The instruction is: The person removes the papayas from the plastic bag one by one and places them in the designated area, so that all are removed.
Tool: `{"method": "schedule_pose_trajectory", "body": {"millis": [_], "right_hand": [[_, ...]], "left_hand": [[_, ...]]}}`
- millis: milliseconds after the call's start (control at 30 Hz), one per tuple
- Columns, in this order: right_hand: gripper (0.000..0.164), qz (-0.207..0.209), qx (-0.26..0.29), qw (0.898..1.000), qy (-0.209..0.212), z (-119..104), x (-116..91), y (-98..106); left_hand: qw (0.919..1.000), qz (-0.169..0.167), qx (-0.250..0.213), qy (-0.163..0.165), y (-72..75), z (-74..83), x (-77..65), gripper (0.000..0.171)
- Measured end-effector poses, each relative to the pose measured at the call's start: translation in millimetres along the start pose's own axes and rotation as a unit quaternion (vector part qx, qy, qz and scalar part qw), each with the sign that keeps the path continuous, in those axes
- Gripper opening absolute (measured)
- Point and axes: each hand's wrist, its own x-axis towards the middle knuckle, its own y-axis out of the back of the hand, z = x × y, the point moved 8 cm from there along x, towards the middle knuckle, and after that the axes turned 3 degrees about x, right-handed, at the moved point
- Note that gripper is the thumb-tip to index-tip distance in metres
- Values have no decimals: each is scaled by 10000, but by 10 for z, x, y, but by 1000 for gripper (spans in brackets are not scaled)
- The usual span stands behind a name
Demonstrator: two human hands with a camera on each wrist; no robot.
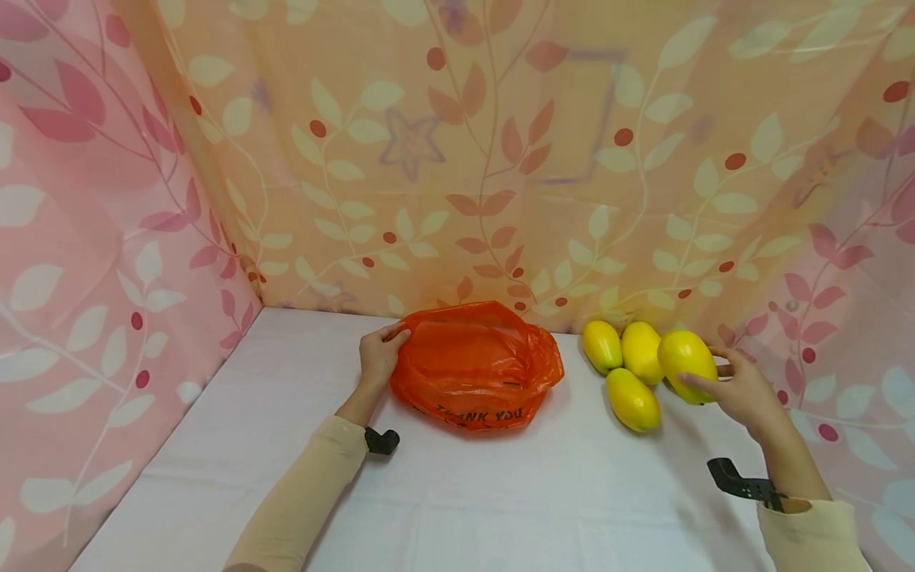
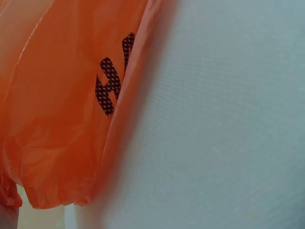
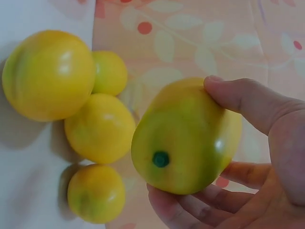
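An orange-red plastic bag [image 1: 475,365] with dark "THANK YOU" lettering lies spread on the table, its crumpled end to the right. At its left edge my left hand [image 1: 379,353] pinches the plastic. The left wrist view shows the bag [image 2: 62,105] close up, with part of its print. My right hand [image 1: 743,389] grips a yellow mango [image 1: 688,367] between thumb and fingers; its green stem end shows on the mango [image 3: 186,138] in the right wrist view. Several more yellow mangoes [image 1: 633,400] lie clustered beside it, one largely hidden behind the held mango in the head view.
The table [image 1: 500,508] has a white cover. A floral curtain [image 1: 500,159] hangs along its back edge, with pink floral panels [image 1: 107,318] on both sides. Each wrist carries a black mount [image 1: 743,482].
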Motion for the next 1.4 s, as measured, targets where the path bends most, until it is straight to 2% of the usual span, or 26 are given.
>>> {"method": "schedule_pose_trajectory", "body": {"millis": [267, 500, 800, 1067, 1400], "right_hand": [[94, -44, -91, 9999, -109, 141, -19, -8], [105, -296, -245, 9983, -436, 363, -55, -44], [101, -495, -271, 9967, -579, 537, -16, -138], [114, -743, -240, 9928, -913, 744, 6, -255], [107, -803, -431, 9916, -916, 818, 65, -306]], "left_hand": [[10000, -20, -6, 65, -2, -24, -6, 29], [9999, -62, -13, 139, -13, -55, -21, 29], [10000, 60, -8, -43, 0, -17, 15, 27], [9999, 36, 66, 75, 2, -40, 26, 28], [9999, -4, 63, 91, 4, -53, 17, 27]]}}
